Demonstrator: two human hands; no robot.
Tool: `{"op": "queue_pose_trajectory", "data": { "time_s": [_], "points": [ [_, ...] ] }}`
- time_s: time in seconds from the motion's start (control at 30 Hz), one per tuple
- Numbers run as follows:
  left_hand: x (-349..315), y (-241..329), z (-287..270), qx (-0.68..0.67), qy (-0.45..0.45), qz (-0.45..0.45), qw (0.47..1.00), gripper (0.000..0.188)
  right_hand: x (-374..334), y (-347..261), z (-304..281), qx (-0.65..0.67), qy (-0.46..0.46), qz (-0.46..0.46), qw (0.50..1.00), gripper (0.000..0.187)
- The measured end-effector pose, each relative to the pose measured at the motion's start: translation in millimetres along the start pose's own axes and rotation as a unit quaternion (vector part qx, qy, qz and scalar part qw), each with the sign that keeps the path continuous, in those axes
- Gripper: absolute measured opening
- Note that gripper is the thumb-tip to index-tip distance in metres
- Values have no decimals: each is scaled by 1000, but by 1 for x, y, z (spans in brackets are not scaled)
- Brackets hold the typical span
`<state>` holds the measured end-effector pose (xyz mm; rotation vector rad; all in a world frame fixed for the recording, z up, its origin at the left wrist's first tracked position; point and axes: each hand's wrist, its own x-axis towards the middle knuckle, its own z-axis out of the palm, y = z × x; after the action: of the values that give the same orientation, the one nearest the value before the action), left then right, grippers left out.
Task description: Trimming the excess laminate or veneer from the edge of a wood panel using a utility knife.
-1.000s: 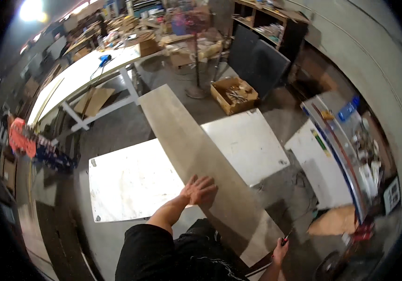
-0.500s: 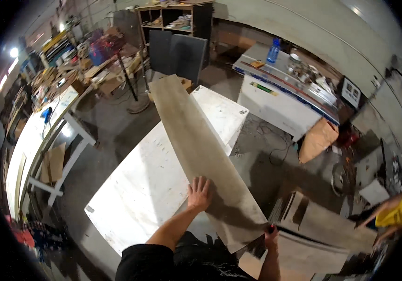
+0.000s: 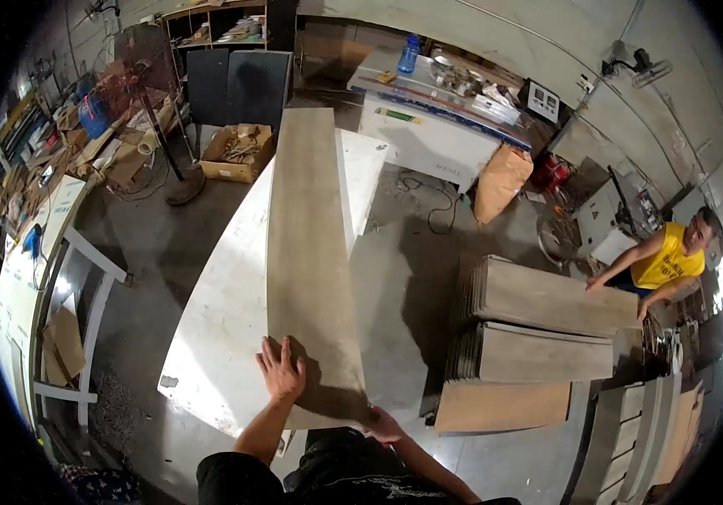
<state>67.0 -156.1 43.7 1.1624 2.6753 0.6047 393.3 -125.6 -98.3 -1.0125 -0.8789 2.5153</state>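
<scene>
- While your left hand (image 3: 280,370) lies flat and spread on the plank (image 3: 309,252), near its left edge at the near end, your right hand (image 3: 382,423) grips the near right corner, fingers curled under the edge.
- One long grey plank lies lengthwise on one white table (image 3: 210,337); its far end reaches the table's far edge, and its near right corner overhangs toward you.
- White tabletop shows all along the plank's left side; on the right the plank runs close to the table's edge.
- Right of the table, bare concrete floor (image 3: 404,278) lies between it and the stacks (image 3: 538,337).
- Three low stacks of planks sit on the floor there, well apart from your plank.
- One other person (image 3: 669,257) in a yellow shirt leans over the farthest stack, both hands on it.
- One cardboard box (image 3: 237,153) and two dark chairs (image 3: 239,84) stand beyond the table's far left.
</scene>
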Motion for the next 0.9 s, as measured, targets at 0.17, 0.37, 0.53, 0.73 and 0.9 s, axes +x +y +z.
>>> {"op": "queue_pose_trajectory", "data": {
  "time_s": [0.17, 0.37, 0.53, 0.73, 0.9],
  "points": [
    [-59, -51, -22, 26, -39, 51, 998, 73, -71, -6, 93, -320, -6, 44, 946, 25],
    [-140, -76, -27, 21, -39, 112, 993, 78, -154, 82, 116, -337, 132, -19, 932, 38],
    [-193, -109, -51, 35, -77, 121, 989, 79, -160, 265, 79, -495, 220, -195, 818, 50],
    [-165, -110, -63, 17, -52, 156, 986, 72, -178, 189, 184, -279, 298, -95, 908, 46],
    [-112, -132, -53, 16, -43, 168, 985, 71, -132, 167, 215, -316, 338, -101, 881, 39]
  ]
}}
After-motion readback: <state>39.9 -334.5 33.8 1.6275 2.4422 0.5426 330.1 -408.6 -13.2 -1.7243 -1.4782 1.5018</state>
